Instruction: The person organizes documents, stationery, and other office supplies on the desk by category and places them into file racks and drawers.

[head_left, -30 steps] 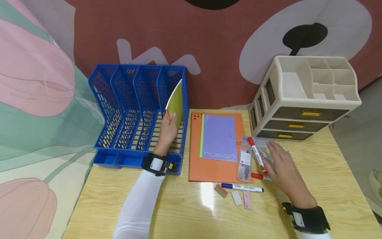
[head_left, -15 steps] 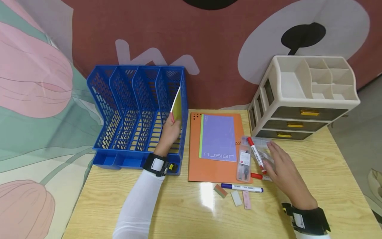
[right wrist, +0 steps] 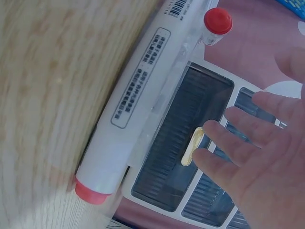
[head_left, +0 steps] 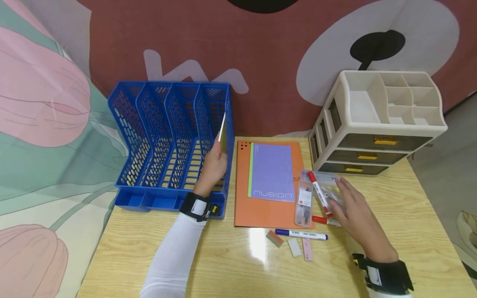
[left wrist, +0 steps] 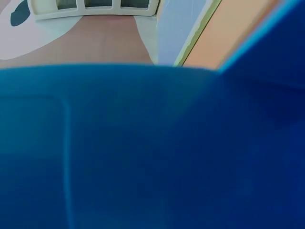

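Note:
My left hand (head_left: 214, 165) holds a thin booklet (head_left: 223, 145) with a white edge and yellow-green cover, upright inside the rightmost compartment of the blue file rack (head_left: 164, 191). In the left wrist view the blue rack wall (left wrist: 119, 143) fills most of the frame and hides that hand and the booklet. My right hand (head_left: 359, 219) has relaxed, extended fingers, held over a clear plastic case (head_left: 304, 209). A red-capped marker (head_left: 319, 194) leans across the case, and a second red marker (head_left: 323, 220) lies beside the palm. The right wrist view shows a white marker (right wrist: 128, 109) close up.
A purple notebook (head_left: 273, 171) lies on an orange folder (head_left: 247, 211) between rack and case. In front are a blue marker (head_left: 302, 234), a brown-green eraser (head_left: 275, 238), a white eraser (head_left: 295, 247) and a pink piece (head_left: 307, 249). A white drawer organizer (head_left: 346, 128) stands back right.
My left hand has lowered the booklet deeper into the rightmost compartment and turned it more edge-on, close to the right wall. My right hand has hardly moved.

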Demonstrator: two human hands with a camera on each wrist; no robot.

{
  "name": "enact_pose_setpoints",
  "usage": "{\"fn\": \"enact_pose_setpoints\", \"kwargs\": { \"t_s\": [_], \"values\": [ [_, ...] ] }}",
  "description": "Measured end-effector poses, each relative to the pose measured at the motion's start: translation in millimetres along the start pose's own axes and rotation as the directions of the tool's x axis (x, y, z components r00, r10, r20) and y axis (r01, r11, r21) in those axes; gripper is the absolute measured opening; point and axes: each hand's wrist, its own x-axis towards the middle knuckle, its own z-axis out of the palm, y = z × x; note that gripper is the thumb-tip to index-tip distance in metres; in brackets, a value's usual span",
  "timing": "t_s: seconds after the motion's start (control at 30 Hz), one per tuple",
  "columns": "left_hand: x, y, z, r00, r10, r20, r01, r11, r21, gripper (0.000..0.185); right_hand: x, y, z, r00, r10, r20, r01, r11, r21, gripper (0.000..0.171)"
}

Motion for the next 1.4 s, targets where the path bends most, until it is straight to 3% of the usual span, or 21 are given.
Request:
{"fn": "enact_pose_setpoints", "kwargs": {
  "t_s": [0.17, 0.4, 0.57, 1.07, 1.27, 1.33, 1.4],
  "values": [
    [0.5, -0.5, 1.0, 1.0, 0.01, -0.017, -0.009, 1.0, 0.018, 0.075, 0, -1, 0, 1.0, -0.002, 0.004, 0.002, 1.0, -0.002, 0.075],
    [4.4, -0.9, 3.3, 0.998, 0.057, -0.017, -0.057, 0.998, 0.021, 0.079, 6, -4, 2, 0.995, -0.074, -0.061, 0.076, 0.997, 0.026, 0.075],
    [4.9, -3.9, 2.2, 0.996, 0.084, -0.024, -0.083, 0.996, 0.03, 0.082, 8, -9, 2, 0.996, -0.066, -0.058, 0.067, 0.998, 0.02, 0.076],
    [-7.8, -2.2, -6.3, 0.99, 0.113, -0.086, -0.115, 0.993, -0.014, 0.09, 17, -21, 3, 0.992, -0.114, -0.054, 0.116, 0.992, 0.043, 0.075],
    [-14.7, 4.1, -11.5, 0.965, 0.207, -0.158, -0.211, 0.978, -0.005, 0.088, 23, -29, 1, 0.991, -0.127, -0.036, 0.128, 0.991, 0.04, 0.075],
    [-17.6, 7.2, -13.6, 0.949, 0.251, -0.192, -0.253, 0.967, 0.014, 0.087, 25, -31, 0, 0.989, -0.143, -0.043, 0.144, 0.989, 0.029, 0.076],
    [-21.2, 10.8, -15.7, 0.922, 0.31, -0.232, -0.304, 0.951, 0.06, 0.086, 27, -32, -1, 0.986, -0.159, -0.051, 0.16, 0.987, 0.017, 0.077]
  ]
}}
